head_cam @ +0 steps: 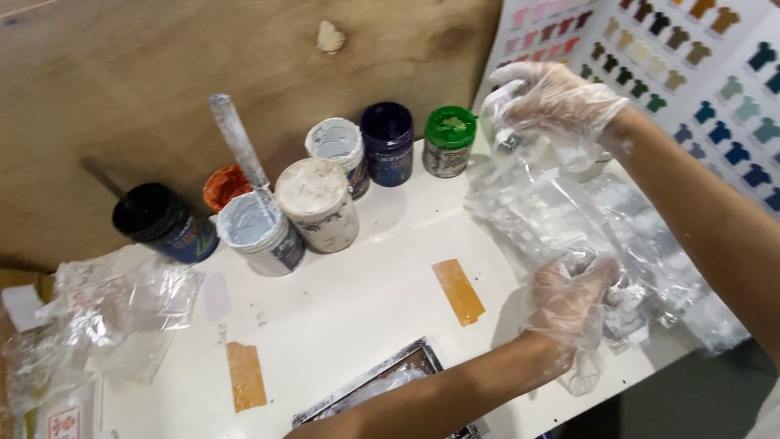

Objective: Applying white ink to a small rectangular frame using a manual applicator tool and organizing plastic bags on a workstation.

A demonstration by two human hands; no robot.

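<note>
A white table stood against a brown wooden wall. Both hands wore thin clear gloves. The left hand was closed on one end of a clear plastic bag, and the right hand pinched its top, higher up. To the left of the hands stood seven paint jars. One white jar had a stir stick in it. The others were black, orange, cream, grey-white, dark blue and green. Two strips of brown tape were stuck down near the left hand. Far left lay more crumpled plastic.
</note>
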